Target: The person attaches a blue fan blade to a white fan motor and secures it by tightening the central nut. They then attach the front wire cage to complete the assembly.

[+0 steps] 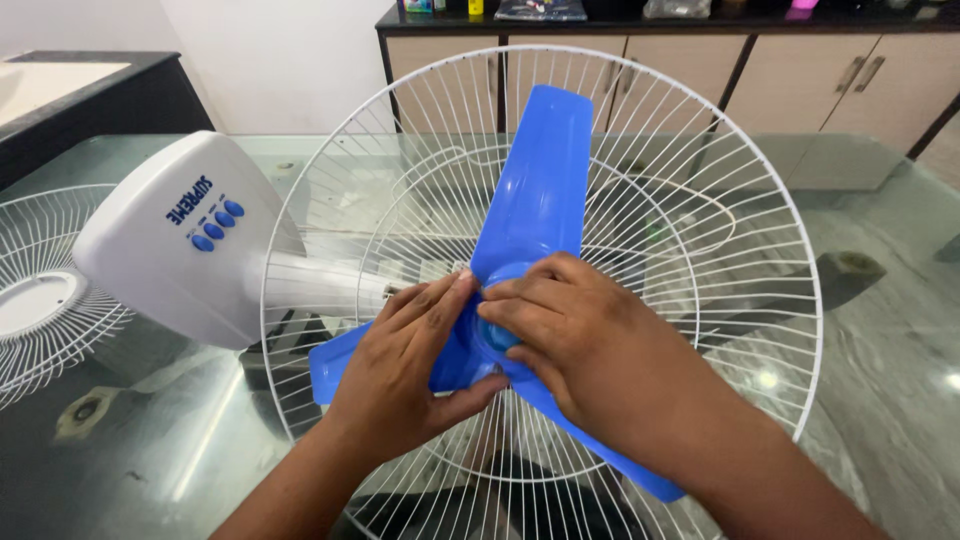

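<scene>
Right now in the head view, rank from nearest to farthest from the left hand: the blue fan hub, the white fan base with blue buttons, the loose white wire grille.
1. Blue fan hub, touching the left hand.
2. White fan base with blue buttons, up-left.
3. Loose white wire grille, far left on the glass table.

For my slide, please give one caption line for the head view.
Both hands, left and right, grip the blue fan blade's hub inside the white rear guard.

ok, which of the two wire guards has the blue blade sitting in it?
The big guard at centre, still on the fan body; both hands work at the blade hub inside it. The other guard lies loose at the far left, holding no blade.
</scene>
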